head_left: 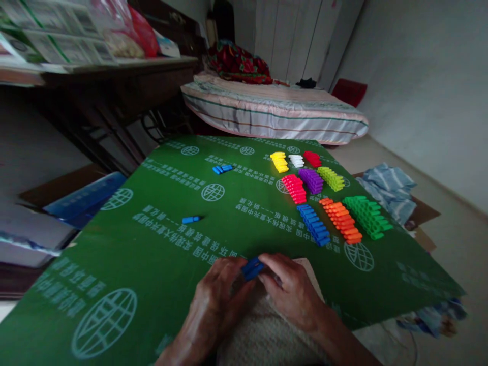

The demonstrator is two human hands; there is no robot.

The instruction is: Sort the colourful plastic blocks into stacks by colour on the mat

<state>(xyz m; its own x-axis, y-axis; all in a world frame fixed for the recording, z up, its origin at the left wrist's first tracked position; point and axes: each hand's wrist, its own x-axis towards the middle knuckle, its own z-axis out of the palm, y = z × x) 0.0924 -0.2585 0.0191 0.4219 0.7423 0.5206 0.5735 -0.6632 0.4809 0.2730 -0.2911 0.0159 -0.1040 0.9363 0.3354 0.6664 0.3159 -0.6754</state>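
Near the front edge of the green board (160, 274), a small blue plastic piece (252, 268) is held between both hands; its exact kind is not clear from here. The fingertips and thumb of my left hand (215, 290) close on its left end. My right hand (292, 284) pinches its right end. Ahead and to the left lies a loose blue tube-like piece (191, 219), with a small group of similar blue pieces (222, 169) farther back. On the right, the nearest row is of blue pieces (313, 225), lined up side by side.
Beyond are rows of orange (341, 221), green (366, 216), pink (294, 188), purple (310, 181), lime (330, 178), yellow (279, 162), white (296, 160) and red pieces (312, 158). A bed (274, 109) stands behind, a dark table (125, 71) at the left.
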